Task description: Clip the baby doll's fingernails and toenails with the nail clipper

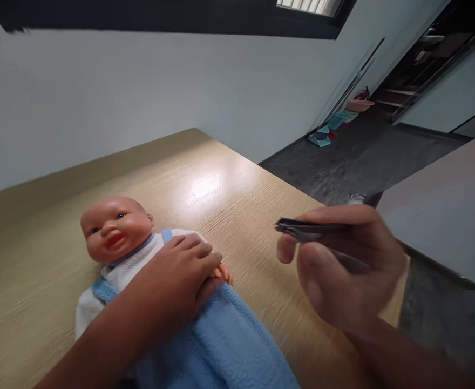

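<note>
A baby doll in a white top and light blue overalls lies on its back on the wooden table. Its head is toward the far left, face up. My left hand rests across the doll's chest, its fingers closed around the doll's arm. The small doll hand pokes out past my fingertips. To the right, my right hand is raised above the tabletop, apart from the doll. A metal nail clipper sits between its thumb and fingers, jaws pointing left toward the doll. This hand is slightly blurred.
The wooden table meets a pale wall at the back, below a dark window frame. Beyond its right edge, a dustpan and a pink basin stand on the dark floor. A white surface is at the right.
</note>
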Demonstrator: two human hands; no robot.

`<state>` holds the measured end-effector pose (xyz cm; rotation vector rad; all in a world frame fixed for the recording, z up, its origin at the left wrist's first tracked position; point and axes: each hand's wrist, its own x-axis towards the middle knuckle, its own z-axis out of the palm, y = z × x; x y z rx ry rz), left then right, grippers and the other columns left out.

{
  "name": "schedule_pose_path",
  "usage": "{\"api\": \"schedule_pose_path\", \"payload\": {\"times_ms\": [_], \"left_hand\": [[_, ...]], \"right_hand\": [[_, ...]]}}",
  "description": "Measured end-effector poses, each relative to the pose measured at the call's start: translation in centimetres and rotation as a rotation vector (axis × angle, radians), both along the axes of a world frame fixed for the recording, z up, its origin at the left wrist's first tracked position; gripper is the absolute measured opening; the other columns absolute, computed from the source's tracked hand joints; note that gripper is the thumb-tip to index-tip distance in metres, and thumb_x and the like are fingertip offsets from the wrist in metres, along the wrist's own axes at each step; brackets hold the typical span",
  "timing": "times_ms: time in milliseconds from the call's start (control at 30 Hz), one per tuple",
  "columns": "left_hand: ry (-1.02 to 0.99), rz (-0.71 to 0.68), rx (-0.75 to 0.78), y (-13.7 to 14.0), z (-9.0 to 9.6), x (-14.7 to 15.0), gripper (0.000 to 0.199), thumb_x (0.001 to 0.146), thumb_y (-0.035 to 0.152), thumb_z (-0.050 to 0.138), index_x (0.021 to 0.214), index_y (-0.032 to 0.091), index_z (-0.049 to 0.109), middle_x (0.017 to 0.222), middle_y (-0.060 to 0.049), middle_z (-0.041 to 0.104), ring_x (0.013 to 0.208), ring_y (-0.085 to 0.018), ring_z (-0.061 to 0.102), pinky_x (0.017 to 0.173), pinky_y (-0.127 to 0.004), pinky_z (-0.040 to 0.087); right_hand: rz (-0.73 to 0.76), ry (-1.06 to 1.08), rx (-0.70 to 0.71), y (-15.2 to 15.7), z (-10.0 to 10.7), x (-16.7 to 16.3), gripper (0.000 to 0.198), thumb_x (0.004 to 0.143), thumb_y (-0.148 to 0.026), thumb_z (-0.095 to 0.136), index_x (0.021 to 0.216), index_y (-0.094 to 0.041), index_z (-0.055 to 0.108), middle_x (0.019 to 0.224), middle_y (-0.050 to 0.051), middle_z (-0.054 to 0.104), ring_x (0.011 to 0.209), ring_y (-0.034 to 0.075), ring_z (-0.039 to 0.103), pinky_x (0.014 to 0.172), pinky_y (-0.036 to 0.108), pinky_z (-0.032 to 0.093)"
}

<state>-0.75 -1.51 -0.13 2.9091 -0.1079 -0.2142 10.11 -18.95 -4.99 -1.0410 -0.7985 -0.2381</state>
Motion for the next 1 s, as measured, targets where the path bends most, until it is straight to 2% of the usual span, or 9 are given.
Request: {"api": "schedule_pose_path", "payload": {"times_ms": [67,200,333,400,433,500,567,767,1000], "left_hand": [[0.003,0.085,0.133,-0.9,-0.1,-0.4,0.029,0.101,0.034,0.041,0.107,0.020,0.065,0.122,-0.008,0.061,0.124,-0.028,0.048,0.108,-0.053,0.034],[0.001,0.114,0.237,-2.2,0.1,-0.8,0.029,0.101,0.035,0.041,0.107,0.024,0.067,0.122,-0.004,0.061,0.122,-0.023,0.052,0.108,-0.048,0.040],[-0.161,0.219,0.388,-5.4,-0.7,-3.4,0.042,0.098,0.019,0.040,0.137,0.027,0.053,0.142,-0.009,0.048,0.131,-0.028,0.045,0.109,-0.052,0.039],[-0.347,0.104,0.479,-7.9,-2.1,-5.9,0.045,0.095,0.019,0.043,0.139,0.026,0.051,0.142,-0.008,0.049,0.131,-0.028,0.044,0.108,-0.048,0.039],[-0.414,-0.008,0.488,-9.2,-2.9,-7.2,0.041,0.096,0.028,0.047,0.136,0.028,0.054,0.141,-0.006,0.050,0.133,-0.027,0.043,0.112,-0.046,0.035],[-0.524,-0.224,0.460,-11.7,-4.6,-9.6,0.028,0.096,0.041,0.052,0.122,0.037,0.062,0.135,0.005,0.055,0.136,-0.024,0.041,0.124,-0.045,0.017],[-0.476,-0.256,0.416,-13.5,-5.8,-11.3,0.022,0.094,0.044,0.054,0.114,0.039,0.065,0.141,0.009,0.050,0.144,-0.024,0.033,0.127,-0.048,0.003],[-0.339,-0.113,0.226,-14.6,-7.0,-12.7,0.034,0.084,0.039,0.063,0.117,0.031,0.061,0.160,-0.003,0.025,0.152,-0.031,0.018,0.123,-0.057,0.018],[-0.379,-0.084,0.226,-12.0,-6.4,-11.7,0.054,0.071,0.042,0.068,0.122,0.029,0.057,0.155,0.000,0.035,0.152,-0.024,0.020,0.128,-0.048,0.004]], "right_hand": [[-0.004,-0.021,0.052,0.6,0.4,0.2,0.017,0.087,-0.018,0.070,0.101,-0.022,0.061,0.075,-0.002,0.063,0.060,0.009,0.059,0.051,0.022,0.048],[0.050,-0.034,0.050,1.7,0.0,0.5,0.016,0.086,-0.023,0.070,0.096,-0.019,0.057,0.070,-0.004,0.062,0.052,0.007,0.056,0.045,0.019,0.045],[0.071,-0.062,0.047,2.7,-1.2,0.9,0.019,0.087,-0.025,0.069,0.099,-0.016,0.057,0.077,0.000,0.065,0.062,0.010,0.062,0.052,0.021,0.049],[0.089,-0.072,0.052,3.0,-1.4,0.9,0.022,0.088,-0.026,0.069,0.100,-0.014,0.056,0.079,-0.001,0.064,0.061,0.009,0.061,0.053,0.020,0.050],[0.100,-0.074,0.061,3.0,-1.4,0.9,0.023,0.088,-0.026,0.069,0.102,-0.014,0.055,0.080,-0.001,0.063,0.059,0.008,0.060,0.053,0.020,0.050],[0.121,-0.072,0.079,2.9,-1.2,0.8,0.028,0.088,-0.026,0.069,0.107,-0.015,0.051,0.083,-0.002,0.062,0.057,0.007,0.058,0.051,0.019,0.049],[0.144,-0.078,0.076,2.8,-1.0,0.5,0.034,0.086,-0.025,0.069,0.112,-0.017,0.048,0.087,-0.001,0.060,0.057,0.006,0.057,0.051,0.019,0.050],[0.199,-0.224,0.003,2.6,-1.3,-0.9,0.035,0.086,-0.025,0.072,0.111,-0.015,0.051,0.087,-0.001,0.061,0.057,0.006,0.056,0.052,0.019,0.050],[0.188,-0.354,-0.042,2.7,-2.1,-1.7,0.029,0.090,-0.031,0.069,0.108,-0.014,0.055,0.082,-0.002,0.063,0.054,0.006,0.054,0.054,0.021,0.049]]}}
